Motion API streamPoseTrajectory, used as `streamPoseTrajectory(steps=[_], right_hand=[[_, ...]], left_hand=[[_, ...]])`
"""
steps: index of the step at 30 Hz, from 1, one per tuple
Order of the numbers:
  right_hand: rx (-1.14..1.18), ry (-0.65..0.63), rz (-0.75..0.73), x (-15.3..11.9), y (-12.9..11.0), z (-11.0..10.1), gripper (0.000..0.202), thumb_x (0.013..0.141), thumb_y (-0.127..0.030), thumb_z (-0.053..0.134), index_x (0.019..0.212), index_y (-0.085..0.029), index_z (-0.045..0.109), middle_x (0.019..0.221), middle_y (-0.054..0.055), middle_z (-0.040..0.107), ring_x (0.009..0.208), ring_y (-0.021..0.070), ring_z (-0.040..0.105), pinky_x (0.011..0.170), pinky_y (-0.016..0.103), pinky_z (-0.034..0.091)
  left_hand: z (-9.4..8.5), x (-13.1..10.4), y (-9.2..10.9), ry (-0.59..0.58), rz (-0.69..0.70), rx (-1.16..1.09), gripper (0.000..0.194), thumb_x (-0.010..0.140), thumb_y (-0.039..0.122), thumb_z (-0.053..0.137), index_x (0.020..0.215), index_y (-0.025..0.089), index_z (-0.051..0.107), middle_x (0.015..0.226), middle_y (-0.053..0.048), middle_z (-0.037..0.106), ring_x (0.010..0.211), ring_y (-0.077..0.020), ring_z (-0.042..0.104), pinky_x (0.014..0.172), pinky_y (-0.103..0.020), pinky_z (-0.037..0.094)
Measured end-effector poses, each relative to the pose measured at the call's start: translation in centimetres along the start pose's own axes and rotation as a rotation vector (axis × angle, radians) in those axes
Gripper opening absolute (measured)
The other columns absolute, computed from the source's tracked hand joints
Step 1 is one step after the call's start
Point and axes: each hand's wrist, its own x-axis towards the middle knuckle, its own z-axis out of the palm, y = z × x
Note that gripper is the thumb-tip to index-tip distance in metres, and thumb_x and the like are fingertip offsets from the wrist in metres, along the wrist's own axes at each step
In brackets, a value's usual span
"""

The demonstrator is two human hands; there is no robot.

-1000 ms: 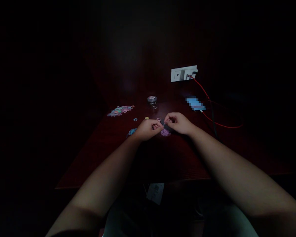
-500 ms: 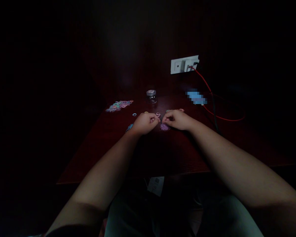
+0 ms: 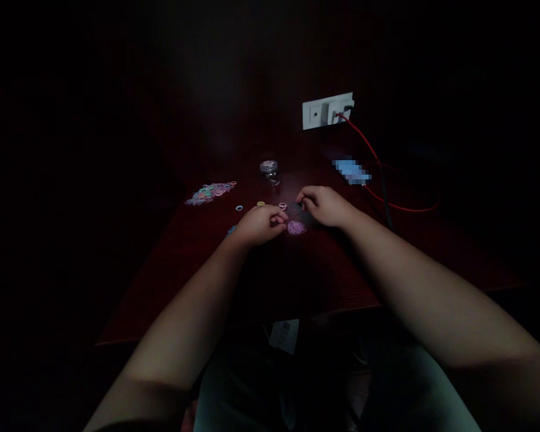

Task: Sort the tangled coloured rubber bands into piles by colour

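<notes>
Lying heaped, the purple bands (image 3: pixel 296 228) (thin little loops) look tangled.

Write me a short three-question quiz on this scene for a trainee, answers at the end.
1. What colour is the pile of small bands by the fingertips of the left hand?
A) green
B) purple
C) orange
2. True or false: the clear jar stands upright on the table.
3. Fill in the blank: the cable leading to the pixelated phone-like device is ____.

Key: 1 B; 2 true; 3 red.
</notes>
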Motion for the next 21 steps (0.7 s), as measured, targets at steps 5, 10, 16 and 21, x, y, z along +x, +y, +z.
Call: streamPoseTrajectory(steps=[5, 10, 16, 21], right_hand=[[0.105, 0.213, 0.167, 0.5, 0.9, -0.9, 0.016, 0.087, -0.017, 0.045, 0.087, -0.017, 0.060, 0.061, 0.002, 0.062, 0.058, 0.0147, 0.055, 0.061, 0.026, 0.041], [0.261, 0.385, 0.236, 1.0, 3.0, -2.1, 0.018, 0.093, -0.027, 0.038, 0.088, -0.019, 0.053, 0.056, -0.001, 0.057, 0.048, 0.0125, 0.052, 0.051, 0.023, 0.040], [0.424, 0.244, 0.340, 0.9, 2.2, -2.3, 0.024, 0.094, -0.040, 0.040, 0.084, -0.019, 0.050, 0.053, -0.001, 0.057, 0.035, 0.0091, 0.047, 0.036, 0.019, 0.033], [0.475, -0.136, 0.326, 0.1, 0.5, -0.6, 0.027, 0.092, -0.044, 0.048, 0.083, -0.018, 0.049, 0.060, 0.003, 0.064, 0.037, 0.0093, 0.053, 0.034, 0.019, 0.037]], left_hand=[[0.0, 0.0, -0.3, -0.003, 0.044, 0.071, 0.025, 0.073, 0.021, 0.066, 0.097, 0.020, 0.070, 0.093, -0.003, 0.071, 0.082, -0.0164, 0.064, 0.076, -0.027, 0.048], [0.0, 0.0, -0.4, -0.050, 0.032, 0.072, 0.024, 0.074, 0.024, 0.067, 0.097, 0.021, 0.071, 0.095, -0.003, 0.072, 0.083, -0.0163, 0.064, 0.076, -0.027, 0.047], [-0.1, 0.0, 0.0, -0.068, -0.020, 0.044, 0.022, 0.073, 0.025, 0.068, 0.094, 0.019, 0.071, 0.085, -0.002, 0.071, 0.072, -0.0144, 0.062, 0.068, -0.025, 0.045], [-0.1, -0.1, 0.3, -0.071, -0.004, 0.008, 0.014, 0.072, 0.024, 0.069, 0.085, 0.018, 0.071, 0.081, -0.001, 0.070, 0.070, -0.0129, 0.060, 0.065, -0.023, 0.042]])
